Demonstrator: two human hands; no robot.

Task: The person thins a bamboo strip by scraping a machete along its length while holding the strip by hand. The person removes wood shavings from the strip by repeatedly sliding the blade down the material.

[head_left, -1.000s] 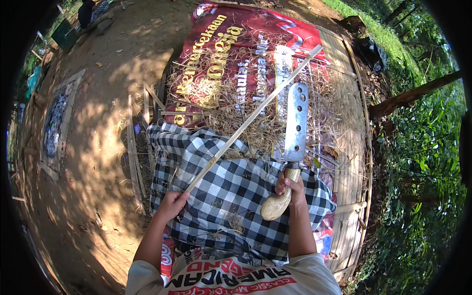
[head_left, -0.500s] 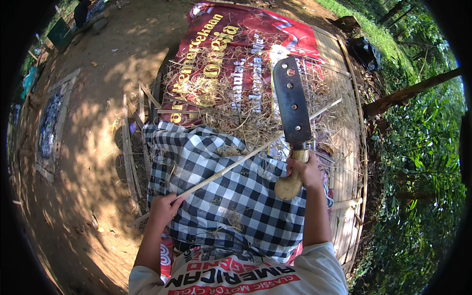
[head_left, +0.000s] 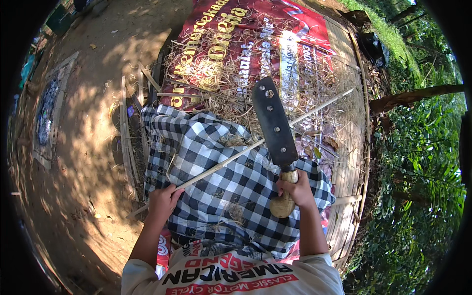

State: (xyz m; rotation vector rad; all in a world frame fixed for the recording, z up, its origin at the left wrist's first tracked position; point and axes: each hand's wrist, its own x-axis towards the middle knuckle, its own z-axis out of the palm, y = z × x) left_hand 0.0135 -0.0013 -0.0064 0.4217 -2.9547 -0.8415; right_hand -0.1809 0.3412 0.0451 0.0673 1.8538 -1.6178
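Note:
My right hand is wrapped round the wooden handle of a broad dark cleaver, its blade pointing away from me with several holes along it. The blade lies across a long thin strip of pale wood, probably bamboo; whether the two touch I cannot tell. My left hand grips that strip near its lower left end. From there it slants up to the far right. Over my lap spreads a black-and-white checked cloth with a few curled shavings on it.
A red printed banner strewn with pale shavings covers a slatted bamboo platform. Loose strips stand at its left edge, beside bare earth. A framed panel lies further left; green plants grow on the right.
The cleaver and my right hand have come down toward me and slightly left, and the blade now crosses the strip. My left hand keeps its grip, shifting slightly.

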